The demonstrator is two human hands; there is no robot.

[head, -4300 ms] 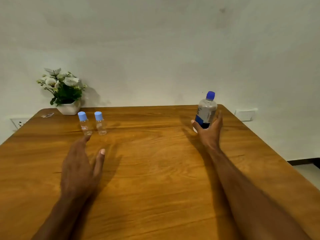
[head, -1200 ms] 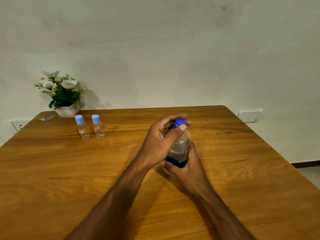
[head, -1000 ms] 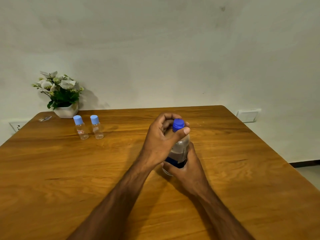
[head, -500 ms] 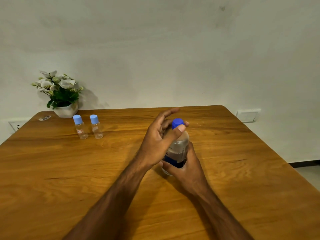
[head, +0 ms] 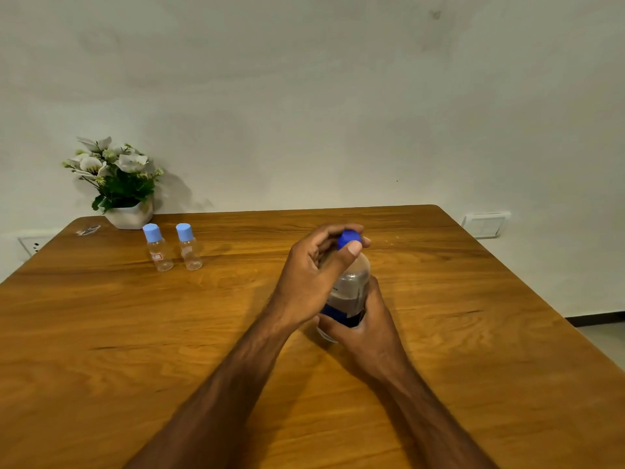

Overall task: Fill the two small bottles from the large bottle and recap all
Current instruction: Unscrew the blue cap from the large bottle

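Fig.: we steadied the large bottle [head: 350, 292] w/ right hand [head: 363, 328] gripping its base on the desk [head: 135, 333]; left hand [head: 313, 275] fingers [head: 353, 247] pinched the cap [head: 348, 238] to unscrew.

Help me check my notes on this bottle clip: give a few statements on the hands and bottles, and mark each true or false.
1. The left hand pinches the dark blue cap of the large bottle. True.
2. The right hand lies flat on the table. False: it grips the large bottle's lower body.
3. Both small bottles have their light blue caps on. True.
4. The small bottles stand right of the large bottle. False: they stand to its left, near the flower pot.
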